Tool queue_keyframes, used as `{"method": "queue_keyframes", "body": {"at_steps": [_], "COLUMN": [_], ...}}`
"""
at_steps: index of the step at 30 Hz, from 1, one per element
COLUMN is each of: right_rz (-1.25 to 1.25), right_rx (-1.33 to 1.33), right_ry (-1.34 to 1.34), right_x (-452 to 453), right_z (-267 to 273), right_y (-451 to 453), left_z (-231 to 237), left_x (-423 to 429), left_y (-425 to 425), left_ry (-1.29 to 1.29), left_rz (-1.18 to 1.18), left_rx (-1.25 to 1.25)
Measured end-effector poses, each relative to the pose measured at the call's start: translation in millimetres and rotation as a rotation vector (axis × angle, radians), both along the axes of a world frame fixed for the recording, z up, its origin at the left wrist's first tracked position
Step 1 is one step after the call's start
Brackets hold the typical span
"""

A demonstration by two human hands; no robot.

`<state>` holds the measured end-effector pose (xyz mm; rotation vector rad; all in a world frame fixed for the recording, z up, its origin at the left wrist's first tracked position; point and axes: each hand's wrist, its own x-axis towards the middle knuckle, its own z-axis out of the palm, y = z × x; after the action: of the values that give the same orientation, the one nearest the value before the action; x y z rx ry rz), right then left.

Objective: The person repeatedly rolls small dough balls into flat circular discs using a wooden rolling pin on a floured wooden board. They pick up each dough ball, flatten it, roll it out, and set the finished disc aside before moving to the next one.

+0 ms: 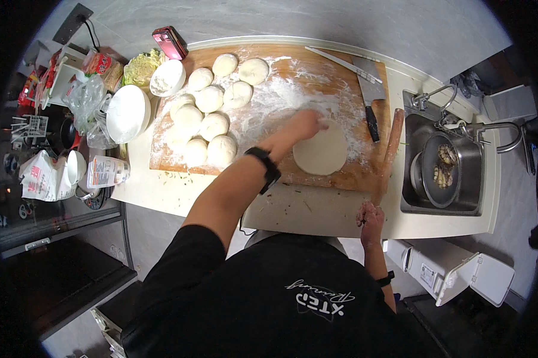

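A flat round of dough lies on the floured wooden board, near its front right. At the far edge of that round is my left hand, its fingertips touching the dough; whether they pinch it is hidden. My right hand grips the near end of a wooden rolling pin, which slants away past the board's right edge. Several thick dough rounds sit clustered on the left of the board, dusted with flour.
A cleaver and white chopsticks lie at the board's back right. Beyond is a steel sink holding a pan. Bowls, a cabbage and a phone stand at left.
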<state>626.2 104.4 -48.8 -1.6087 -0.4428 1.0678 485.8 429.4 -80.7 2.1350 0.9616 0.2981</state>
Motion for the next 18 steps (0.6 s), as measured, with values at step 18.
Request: {"method": "queue_keyframes", "body": {"at_steps": [18], "right_rz": [0.035], "right_rx": [-0.048], "right_ry": [0.019], "right_x": [-4], "right_z": [-3], "right_y": [-3], "left_z": [-32], "left_x": [-72], "left_y": [3], "left_ry": [-0.355], "left_rz": [1.037], "left_rx": [-0.292]}}
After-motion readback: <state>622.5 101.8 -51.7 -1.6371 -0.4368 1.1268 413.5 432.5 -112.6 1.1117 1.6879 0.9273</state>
